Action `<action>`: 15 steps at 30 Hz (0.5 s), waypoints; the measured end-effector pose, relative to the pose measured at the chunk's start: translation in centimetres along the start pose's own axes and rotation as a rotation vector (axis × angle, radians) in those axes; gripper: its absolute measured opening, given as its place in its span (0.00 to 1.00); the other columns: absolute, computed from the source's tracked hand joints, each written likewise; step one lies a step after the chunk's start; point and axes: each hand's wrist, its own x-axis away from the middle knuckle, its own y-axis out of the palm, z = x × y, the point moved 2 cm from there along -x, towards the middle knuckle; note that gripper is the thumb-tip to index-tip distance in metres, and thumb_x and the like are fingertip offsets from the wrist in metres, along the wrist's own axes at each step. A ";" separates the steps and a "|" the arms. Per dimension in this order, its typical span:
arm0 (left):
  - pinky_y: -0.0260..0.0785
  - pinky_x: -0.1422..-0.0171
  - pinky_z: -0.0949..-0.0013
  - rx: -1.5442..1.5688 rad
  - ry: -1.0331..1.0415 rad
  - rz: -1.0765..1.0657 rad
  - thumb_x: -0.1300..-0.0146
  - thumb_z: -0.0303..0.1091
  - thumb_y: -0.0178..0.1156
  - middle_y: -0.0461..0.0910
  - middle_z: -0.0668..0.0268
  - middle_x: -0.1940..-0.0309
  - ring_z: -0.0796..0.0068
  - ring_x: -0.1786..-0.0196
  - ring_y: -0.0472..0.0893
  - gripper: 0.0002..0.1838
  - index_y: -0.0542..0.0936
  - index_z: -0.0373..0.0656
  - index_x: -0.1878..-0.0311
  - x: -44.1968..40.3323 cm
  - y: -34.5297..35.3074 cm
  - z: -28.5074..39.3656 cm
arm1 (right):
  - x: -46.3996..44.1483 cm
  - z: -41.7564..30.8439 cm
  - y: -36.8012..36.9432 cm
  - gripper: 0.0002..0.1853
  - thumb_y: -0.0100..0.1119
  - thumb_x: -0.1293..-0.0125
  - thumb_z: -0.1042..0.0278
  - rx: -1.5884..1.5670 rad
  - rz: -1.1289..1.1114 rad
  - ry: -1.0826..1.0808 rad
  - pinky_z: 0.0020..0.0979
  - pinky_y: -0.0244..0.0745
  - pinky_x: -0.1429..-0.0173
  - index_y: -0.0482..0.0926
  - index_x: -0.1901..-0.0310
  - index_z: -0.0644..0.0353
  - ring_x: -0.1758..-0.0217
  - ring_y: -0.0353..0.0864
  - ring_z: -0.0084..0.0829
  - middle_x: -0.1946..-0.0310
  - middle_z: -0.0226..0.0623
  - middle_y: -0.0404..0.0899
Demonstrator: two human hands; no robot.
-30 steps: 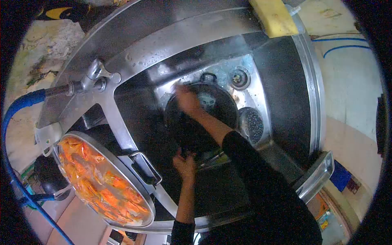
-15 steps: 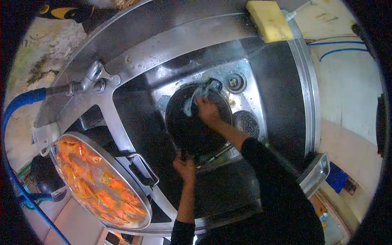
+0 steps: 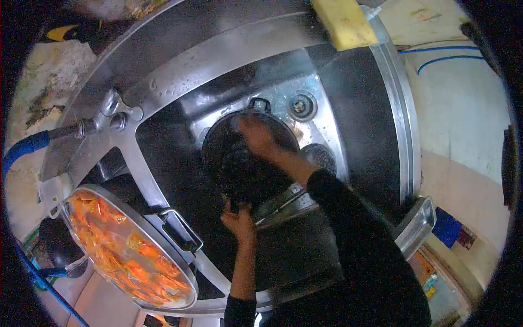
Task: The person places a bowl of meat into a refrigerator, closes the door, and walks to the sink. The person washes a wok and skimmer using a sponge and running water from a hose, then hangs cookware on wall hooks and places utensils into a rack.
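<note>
Steel walls of the sink (image 3: 329, 131) surround your dark, round pot (image 3: 248, 174), which is near the drain (image 3: 301, 106). Your right hand (image 3: 256, 135) has shifted toward the pot's far side, so the work now seems to fall there; blur hides whether that grip is apart or clamped on anything. Your left hand's fingers stay closed on the near handle (image 3: 234, 205). Inside, the pot looks black, its earlier pale streaks no longer clear.

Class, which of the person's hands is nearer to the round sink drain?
Right: the right hand is over the dark pot, left of the drain in view; the left hand is farther, at the pot's near handle.
</note>
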 end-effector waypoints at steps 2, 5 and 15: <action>0.70 0.67 0.74 -0.030 0.135 0.018 0.56 0.18 0.52 0.76 0.57 0.65 0.74 0.67 0.76 0.23 0.70 0.27 0.51 -0.7 0.3 0.1 | 3.4 -2.6 5.7 0.22 0.45 0.38 0.61 -0.243 0.015 -0.151 0.40 0.56 0.38 0.62 0.44 0.63 0.42 0.63 0.50 0.46 0.54 0.64; 0.70 0.64 0.71 0.147 0.013 0.023 0.57 0.17 0.52 0.76 0.57 0.65 0.71 0.68 0.76 0.25 0.70 0.28 0.50 0.0 -0.4 2.7 | 9.4 -6.9 0.6 0.23 0.43 0.36 0.55 -0.295 -0.389 -0.291 0.38 0.61 0.40 0.64 0.46 0.62 0.46 0.68 0.47 0.49 0.51 0.68; 0.66 0.53 0.71 0.136 0.249 0.063 0.53 0.17 0.55 0.77 0.62 0.62 0.71 0.61 0.75 0.21 0.73 0.36 0.51 -1.1 -2.2 2.5 | 16.5 2.8 -12.7 0.19 0.47 0.44 0.60 0.549 -0.625 0.164 0.39 0.67 0.46 0.72 0.51 0.56 0.50 0.73 0.41 0.54 0.46 0.73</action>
